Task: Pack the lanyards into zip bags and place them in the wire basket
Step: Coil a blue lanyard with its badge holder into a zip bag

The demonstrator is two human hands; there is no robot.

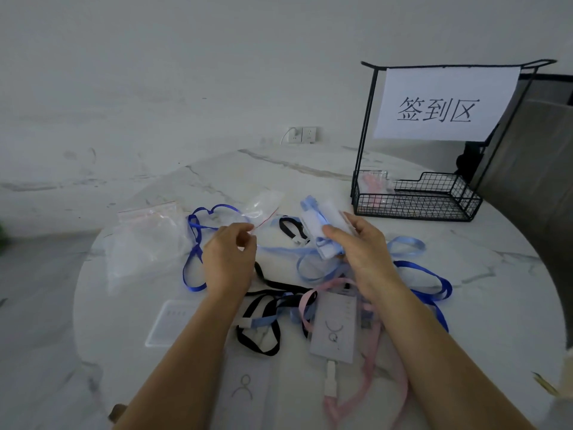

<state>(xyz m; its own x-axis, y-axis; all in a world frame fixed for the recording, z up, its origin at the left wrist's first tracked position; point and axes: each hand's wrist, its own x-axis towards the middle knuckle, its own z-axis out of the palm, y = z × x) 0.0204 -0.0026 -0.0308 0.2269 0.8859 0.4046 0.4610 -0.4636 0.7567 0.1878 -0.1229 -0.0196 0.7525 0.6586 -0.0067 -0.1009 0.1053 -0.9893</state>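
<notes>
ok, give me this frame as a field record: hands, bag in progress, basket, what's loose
left hand: appears to pinch the light blue lanyard by its strap
right hand: holds zip bag, lanyard's badge end partly inside
wire basket: far right, one packed bag with pink contents inside
spare zip bags: left of the hands
loose: dark blue lanyard, black lanyard, pink lanyard
surface: round marble table

Event check-in desk: sign [443, 103] reading 签到区 on wire basket [415, 206] at 2 o'clock, badge lanyards [279, 286] over my marble table [496, 243]
</notes>
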